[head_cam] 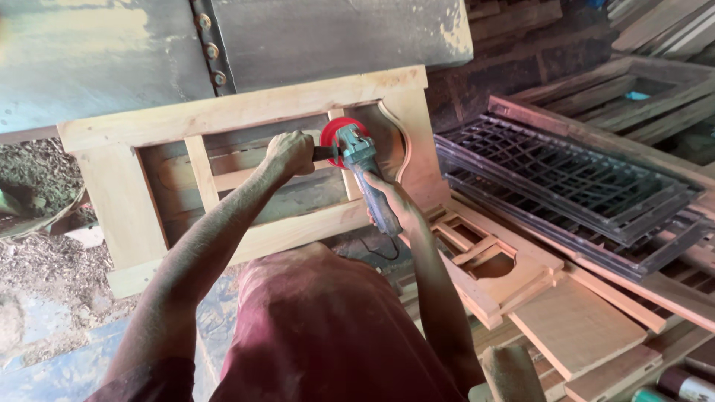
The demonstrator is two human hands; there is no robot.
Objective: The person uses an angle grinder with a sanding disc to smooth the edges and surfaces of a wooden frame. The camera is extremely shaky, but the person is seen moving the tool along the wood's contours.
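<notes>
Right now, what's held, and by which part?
An angle grinder: left hand on its side handle, right hand around the rear body. Its red disc is at the wooden frame.

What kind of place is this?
Most likely a woodworking shop. Both hands hold an angle grinder against a pale wooden frame, with wood shavings on the floor and stacked carved panels nearby.

Both arms are stretched forward and up from the body. The left hand (289,152) is closed in a fist, knuckles up — the right hand (393,205) is wrapped shut, its wrist bent slightly inward.
</notes>
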